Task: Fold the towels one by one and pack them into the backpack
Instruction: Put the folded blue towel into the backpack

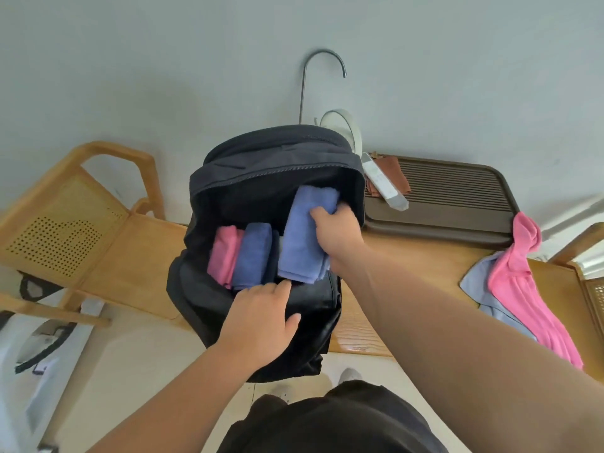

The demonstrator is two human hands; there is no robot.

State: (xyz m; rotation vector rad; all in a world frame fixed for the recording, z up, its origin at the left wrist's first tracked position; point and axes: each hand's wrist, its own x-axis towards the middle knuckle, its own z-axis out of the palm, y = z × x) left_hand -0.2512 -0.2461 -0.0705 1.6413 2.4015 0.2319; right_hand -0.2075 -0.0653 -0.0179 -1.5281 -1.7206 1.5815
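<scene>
A black backpack (313, 308) stands open at the wooden table's near edge. Inside it stand a folded pink towel (224, 253) and a folded dark blue towel (253, 258), side by side. My right hand (336, 232) grips a folded light blue towel (304, 237), which is partly inside the bag at the right of the others. My left hand (261, 317) lies on the backpack's front rim, fingers spread and bent over the edge. An unfolded pink towel (519, 289) and an unfolded light blue towel (480, 286) lie on the table at the right.
A brown slatted tray (457, 197) sits at the back of the wooden table (408, 276), with a white bar-shaped object (382, 181) and a brown cloth on it. A curved metal tap (323, 60) rises behind the bag. A wooden cane chair (81, 223) stands at the left.
</scene>
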